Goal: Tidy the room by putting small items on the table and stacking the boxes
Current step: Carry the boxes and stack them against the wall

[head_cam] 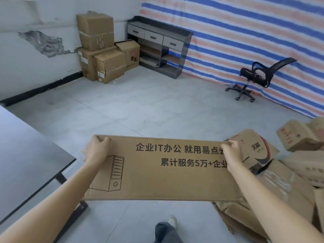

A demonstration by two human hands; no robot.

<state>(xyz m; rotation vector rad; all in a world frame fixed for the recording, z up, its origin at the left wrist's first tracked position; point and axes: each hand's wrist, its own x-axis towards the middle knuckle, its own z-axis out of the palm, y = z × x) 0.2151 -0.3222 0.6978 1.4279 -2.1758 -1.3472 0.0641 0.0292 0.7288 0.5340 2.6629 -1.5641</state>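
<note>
Both hands, left hand [96, 150] and right hand [232, 152], clamp the far corners of a flattened cardboard box [157, 169]. Arms reach forward. Its long axis runs left-right above the floor [140, 109], beside the desk [26, 155].

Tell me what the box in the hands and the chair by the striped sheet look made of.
Box: brown corrugated cardboard, matte, with black print and a creased top edge. Chair: black mesh-looking back, seemingly on a plastic wheeled base; material uncertain from here.
</note>
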